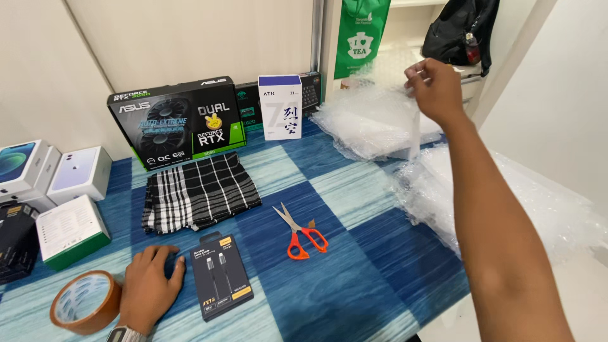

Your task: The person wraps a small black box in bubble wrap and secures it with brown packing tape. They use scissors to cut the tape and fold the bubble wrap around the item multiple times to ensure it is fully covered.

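Blue-and-white checked table against a pale wall. Right hand reaches far out, fingers pinching the raised edge of a bubble wrap sheet, lifting it off the heap. Left hand lies flat, fingers released, between the tape roll and the black cable pack, seemingly as a brace. Orange scissors lie mid-table. Boxes along the back and left stay closed; contents hidden.

Left hand flat on table between tape roll and cable pack; right hand pinching bubble wrap; scissors mid-table.
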